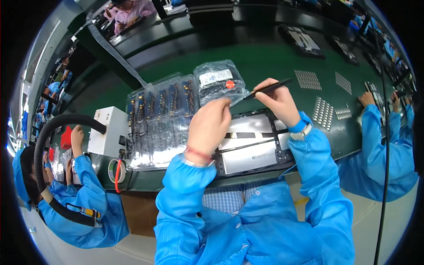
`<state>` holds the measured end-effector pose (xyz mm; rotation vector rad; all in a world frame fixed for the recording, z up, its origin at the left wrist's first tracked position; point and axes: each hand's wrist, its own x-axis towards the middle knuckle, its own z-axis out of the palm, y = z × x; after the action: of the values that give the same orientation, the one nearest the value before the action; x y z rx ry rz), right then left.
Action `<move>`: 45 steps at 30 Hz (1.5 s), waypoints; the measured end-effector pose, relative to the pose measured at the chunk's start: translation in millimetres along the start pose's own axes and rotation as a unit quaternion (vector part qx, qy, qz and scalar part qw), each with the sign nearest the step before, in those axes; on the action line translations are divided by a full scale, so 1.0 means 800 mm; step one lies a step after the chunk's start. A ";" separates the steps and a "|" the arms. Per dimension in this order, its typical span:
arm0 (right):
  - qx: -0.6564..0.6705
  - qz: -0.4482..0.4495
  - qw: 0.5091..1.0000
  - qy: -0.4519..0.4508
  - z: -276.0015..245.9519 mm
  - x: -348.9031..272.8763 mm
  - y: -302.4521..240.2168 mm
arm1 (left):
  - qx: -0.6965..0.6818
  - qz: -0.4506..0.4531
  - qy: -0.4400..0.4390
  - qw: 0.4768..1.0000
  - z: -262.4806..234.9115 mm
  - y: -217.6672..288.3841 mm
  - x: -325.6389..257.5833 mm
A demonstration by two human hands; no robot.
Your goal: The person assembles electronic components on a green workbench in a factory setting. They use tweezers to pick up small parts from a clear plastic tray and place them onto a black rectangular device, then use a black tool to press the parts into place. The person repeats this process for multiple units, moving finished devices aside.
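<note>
Item: opened tablet-like device point(250, 160), black frame with silver panels, lying flat on the bench point(265, 57) at its near edge, directly before the person.
Item: white tape roll point(111, 169), at the same edge, farther left, a red strip beside it.
Left hand point(209, 126): above the device's left side, fingers curled and pointing inward; whether they grip anything cannot be told.
Right hand point(281, 106): above the device's upper right, fingers closed around a slim black tool point(279, 85), tip directed left.
Item: clear tray point(164, 152) of circuit boards, left of the device.
Item: white box point(102, 137) with black hose, left of the tray.
Items: small metal pieces point(323, 113), in four groups, right of the right hand.
Item: clear plastic bag point(213, 90), white label, red round sticker, beyond the left hand.
Item: second opened device point(302, 40), far side.
</note>
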<state>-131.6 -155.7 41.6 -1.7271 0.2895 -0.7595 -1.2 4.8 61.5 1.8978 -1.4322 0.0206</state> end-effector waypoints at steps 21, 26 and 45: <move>-0.181 0.029 0.977 -0.111 0.005 -0.010 0.024 | 0.079 0.050 -0.045 0.995 0.060 -0.019 -0.007; -0.111 0.050 0.988 -0.095 0.000 -0.011 0.030 | 0.124 0.066 -0.052 0.989 0.061 -0.023 -0.009; 0.018 0.039 0.999 0.014 -0.002 -0.013 0.036 | 0.089 0.012 -0.070 0.993 0.051 -0.016 -0.013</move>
<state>-134.4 -159.7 11.3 -1.6625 0.3574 -0.7284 -11.0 -8.6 21.0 2.0610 -1.5932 0.0276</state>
